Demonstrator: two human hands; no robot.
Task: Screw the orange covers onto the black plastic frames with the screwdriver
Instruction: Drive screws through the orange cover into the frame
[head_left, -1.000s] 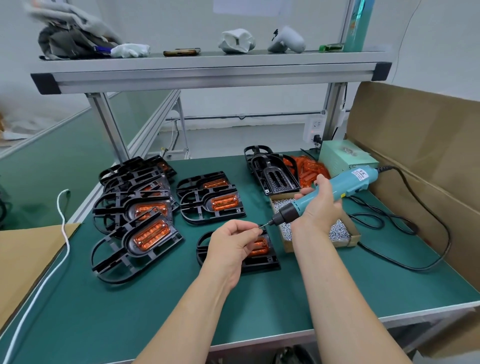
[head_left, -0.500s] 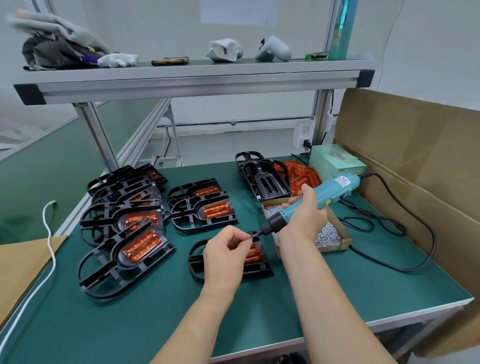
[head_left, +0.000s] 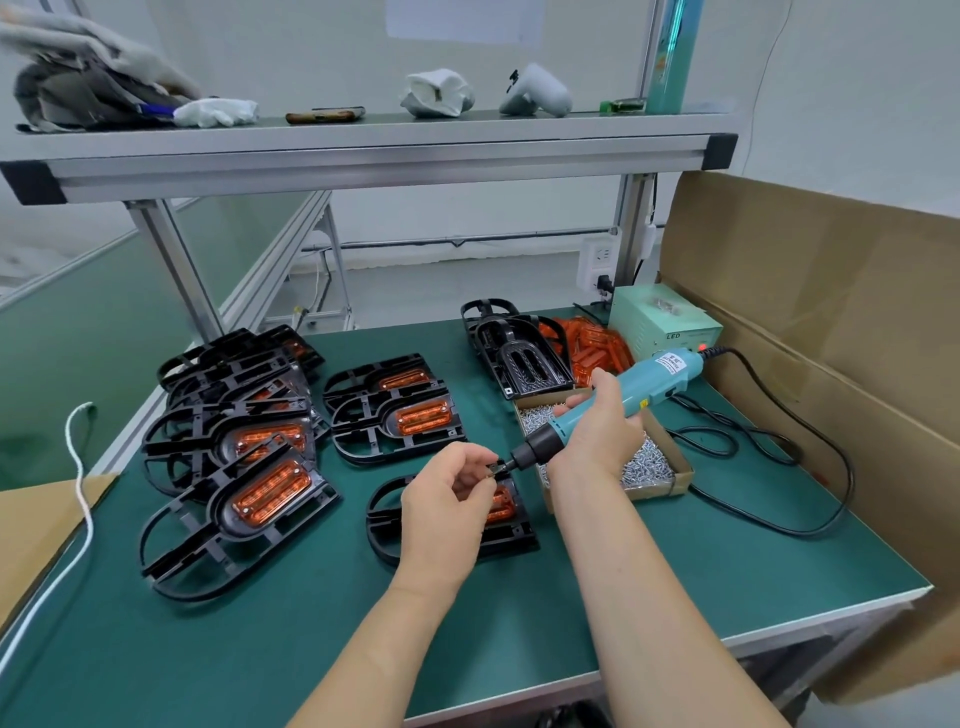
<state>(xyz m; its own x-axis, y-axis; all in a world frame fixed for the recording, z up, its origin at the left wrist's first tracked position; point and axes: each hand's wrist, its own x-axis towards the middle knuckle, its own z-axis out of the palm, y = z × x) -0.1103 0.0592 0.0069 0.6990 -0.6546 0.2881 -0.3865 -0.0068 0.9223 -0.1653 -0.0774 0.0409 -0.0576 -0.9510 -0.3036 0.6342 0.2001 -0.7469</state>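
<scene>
The right hand (head_left: 597, 431) is wrapped tight around the blue screwdriver (head_left: 647, 382), which tilts down to the left, with its black nose pointing at the left hand (head_left: 447, 514). The left hand's thumb and fingers pinch a tiny piece (head_left: 492, 471) right at the tip of the tool; it is too small to tell what it is. Both hands are up in the air, just above a black frame (head_left: 387, 525) that lies flat on the green table (head_left: 675, 561) with an orange cover (head_left: 503, 506) sitting in it. Not much has changed since a moment ago: both hands hold the same way, the tip is by the left fingers as before, and the frame is in the same spot. Just to the right of the frame is a cardboard box of screws (head_left: 652, 467). Behind it lie a stack of bare black frames (head_left: 519, 353) and a pile of loose orange covers (head_left: 592, 343). On the left side of the table lie many frames with covers (head_left: 249, 493) already in them. The tool's black cord (head_left: 810, 525) loops across the table on the right.
</scene>
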